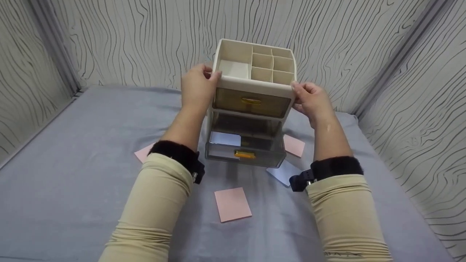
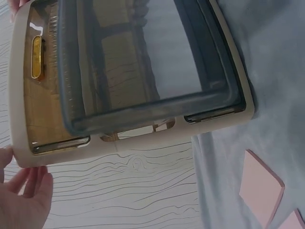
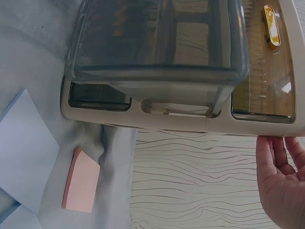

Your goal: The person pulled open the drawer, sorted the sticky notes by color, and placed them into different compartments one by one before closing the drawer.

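Organizer (image 1: 251, 110): upright on the counter (image 1: 91, 174), far side, long axis vertical.
Left hand (image 1: 198, 89): I see it pinching the upper left edge.
Right hand (image 1: 314, 103): pinching the upper right.
Nearer: neither; organizer between.

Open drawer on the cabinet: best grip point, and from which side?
Probably the amber handle, pinched from the front: it sits mid-width on the drawer's front panel, which juts clear of the cabinet.

The left wrist view's top edge crops the beige plastic drawer cabinet (image 2: 180, 125); a black fuzzy wristband (image 1: 171, 154) partly hides a pink paper pad (image 1: 142, 153).
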`<move>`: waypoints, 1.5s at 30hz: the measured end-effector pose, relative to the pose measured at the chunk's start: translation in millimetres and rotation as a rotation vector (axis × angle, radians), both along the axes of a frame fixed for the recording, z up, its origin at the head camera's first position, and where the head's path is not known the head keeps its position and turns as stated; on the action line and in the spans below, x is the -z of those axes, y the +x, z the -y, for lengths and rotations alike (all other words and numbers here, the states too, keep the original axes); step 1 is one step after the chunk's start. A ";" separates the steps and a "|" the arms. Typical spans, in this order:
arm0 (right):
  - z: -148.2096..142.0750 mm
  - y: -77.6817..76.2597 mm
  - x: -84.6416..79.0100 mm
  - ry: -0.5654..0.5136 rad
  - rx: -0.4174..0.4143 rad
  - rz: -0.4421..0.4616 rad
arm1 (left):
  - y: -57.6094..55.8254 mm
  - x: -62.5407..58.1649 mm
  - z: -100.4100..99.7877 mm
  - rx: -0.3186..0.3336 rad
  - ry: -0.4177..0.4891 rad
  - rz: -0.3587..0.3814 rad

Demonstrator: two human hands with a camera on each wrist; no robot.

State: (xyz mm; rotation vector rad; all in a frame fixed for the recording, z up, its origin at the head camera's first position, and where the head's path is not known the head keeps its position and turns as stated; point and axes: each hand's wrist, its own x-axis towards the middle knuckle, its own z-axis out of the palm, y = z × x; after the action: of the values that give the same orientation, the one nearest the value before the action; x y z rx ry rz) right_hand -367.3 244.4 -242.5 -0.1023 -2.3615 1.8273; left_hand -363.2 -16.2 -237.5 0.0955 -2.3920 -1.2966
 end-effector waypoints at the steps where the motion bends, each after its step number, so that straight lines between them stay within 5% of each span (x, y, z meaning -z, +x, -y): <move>1: 0.2 0.0 -0.6 -0.004 -0.001 0.001 | -0.1 -0.7 0.5 0.010 0.009 0.035; 6: 1.6 1.1 -3.3 -0.007 -0.010 0.003 | -1.4 -3.9 3.3 0.047 0.067 0.126; 21: 2.0 4.0 -1.7 -0.020 -0.005 0.004 | 0.0 -5.1 3.8 0.080 0.129 0.134; 28: 2.1 4.6 -1.2 0.012 0.016 -0.006 | -0.5 -8.7 5.3 0.111 0.151 0.229; 39: -9.3 8.5 8.9 0.158 -0.056 -0.092 | -2.2 -10.8 7.6 0.129 0.179 0.292; 45: -30.8 14.4 27.1 0.351 -0.091 -0.074 | -3.2 -9.1 7.0 0.132 0.173 0.294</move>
State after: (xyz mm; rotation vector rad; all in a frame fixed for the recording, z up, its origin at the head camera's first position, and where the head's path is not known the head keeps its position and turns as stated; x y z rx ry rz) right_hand -353.0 275.1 -269.7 0.1134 -2.6272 1.3931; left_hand -366.4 -23.1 -228.5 0.1933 -2.5584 -1.6516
